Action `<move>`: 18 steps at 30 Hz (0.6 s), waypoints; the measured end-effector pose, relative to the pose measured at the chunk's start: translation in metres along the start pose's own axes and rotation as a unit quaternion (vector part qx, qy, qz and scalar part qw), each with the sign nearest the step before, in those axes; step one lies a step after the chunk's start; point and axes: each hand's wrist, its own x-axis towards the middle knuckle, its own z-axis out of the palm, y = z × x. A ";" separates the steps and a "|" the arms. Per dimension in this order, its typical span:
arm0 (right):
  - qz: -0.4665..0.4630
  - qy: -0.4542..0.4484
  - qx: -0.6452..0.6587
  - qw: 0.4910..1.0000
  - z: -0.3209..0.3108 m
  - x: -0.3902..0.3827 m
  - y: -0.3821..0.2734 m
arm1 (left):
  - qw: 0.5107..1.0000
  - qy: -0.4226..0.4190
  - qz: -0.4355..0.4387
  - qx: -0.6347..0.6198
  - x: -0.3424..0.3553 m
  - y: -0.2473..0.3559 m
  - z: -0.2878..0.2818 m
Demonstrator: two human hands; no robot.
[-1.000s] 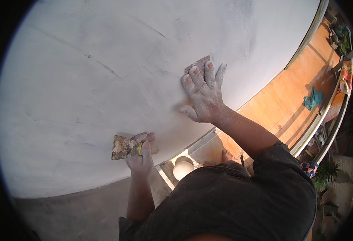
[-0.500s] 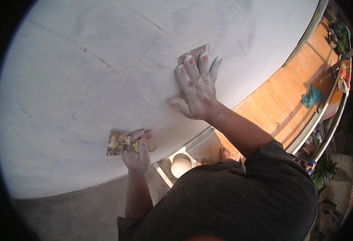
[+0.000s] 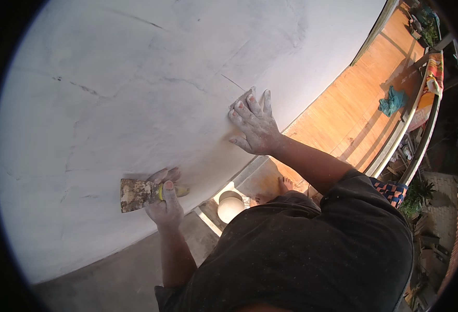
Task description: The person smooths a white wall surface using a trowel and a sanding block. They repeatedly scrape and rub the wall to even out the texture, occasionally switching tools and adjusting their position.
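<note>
A: Entry one, the wall?
B: Wall (image 3: 109, 140): pale, filling most of the view. Broad even stretches, judged the part done. Cloudy grey patches throughout.

A: Outstanding?
B: Dark streak (image 3: 138, 20), upper part. Broken crack (image 3: 83, 87), left of centre, with fainter lines below it. Thin line (image 3: 232, 82), just beyond the right fingertips. Judged part-way along; how much of the wall lies outside the view, cannot tell.

A: Right hand?
B: Right hand (image 3: 255, 127): one, dusted white, laid flat on the wall, fingers spread, thumb out to the side. Not clenched on anything. Sheet (image 3: 243, 98) under the fingertips, against the wall, mostly hidden; only a narrow edge shows.

A: Left hand?
B: Left hand (image 3: 165, 210): one, dusty, closed round the handle of a scraper (image 3: 134, 195), thumb on top. Blade stained, pointing left, in front of the wall's lower part. Contact between blade and wall: cannot tell.

A: Sundries?
B: Bucket (image 3: 230, 209), round, pale, below the wall's lower edge. Teal cloth (image 3: 393, 101), on the orange floor (image 3: 343, 125), well apart from both hands.
</note>
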 end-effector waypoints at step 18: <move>0.016 -0.006 0.032 0.999 -0.010 0.024 -0.014 | 0.999 0.010 0.041 0.020 -0.002 -0.001 0.002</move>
